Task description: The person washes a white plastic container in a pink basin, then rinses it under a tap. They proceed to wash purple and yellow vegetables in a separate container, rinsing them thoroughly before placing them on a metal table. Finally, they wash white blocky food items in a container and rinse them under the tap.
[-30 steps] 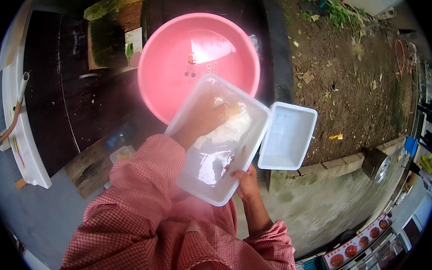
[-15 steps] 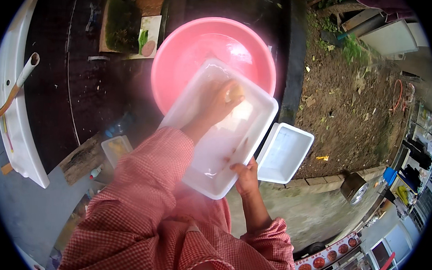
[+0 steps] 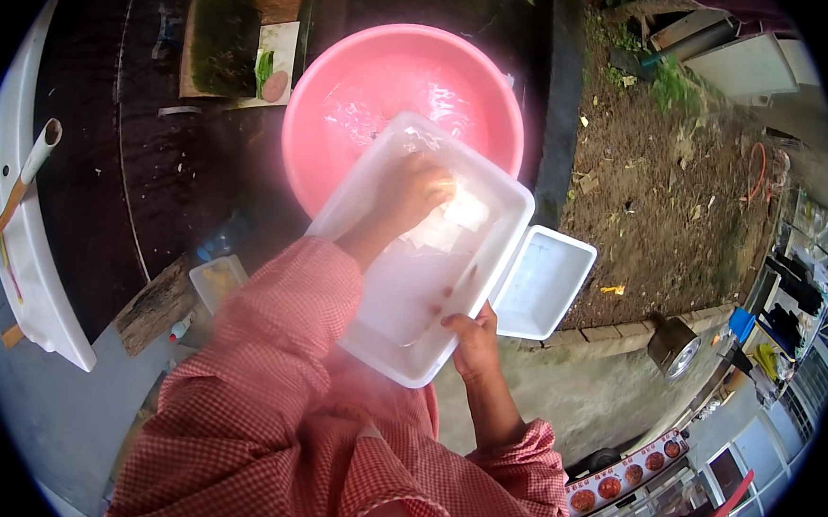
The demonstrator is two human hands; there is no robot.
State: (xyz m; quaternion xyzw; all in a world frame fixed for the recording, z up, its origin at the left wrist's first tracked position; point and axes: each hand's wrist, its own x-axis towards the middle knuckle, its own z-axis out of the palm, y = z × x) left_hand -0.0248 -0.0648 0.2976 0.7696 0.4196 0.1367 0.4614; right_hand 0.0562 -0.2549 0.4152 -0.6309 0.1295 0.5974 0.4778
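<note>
A deep white rectangular tray (image 3: 402, 305) is held tilted, its far end over a round pink basin (image 3: 315, 91) with water in it. Inside the tray, my left hand (image 3: 408, 197) is closed with its fingers curled near the far end. A yellowish, sponge-like pad showed between these fingers a moment ago; now blur and glare mostly hide it. My right hand (image 3: 477, 346) grips the tray's near right rim, thumb on the inside. Water glistens on the tray floor, and a few brownish spots mark its right wall.
A smaller white tray (image 3: 553, 281) sits just right of the held one. Left of me are a long white fixture (image 3: 39, 273) with a pipe (image 3: 33, 164) across it, and a clear container (image 3: 218, 280). A soil bed (image 3: 654, 216) lies to the right, bordered by bricks.
My left hand has shifted slightly left within the tray, its fingers turned further over the pad. My right hand keeps its grip on the rim. More of the basin's water shows.
</note>
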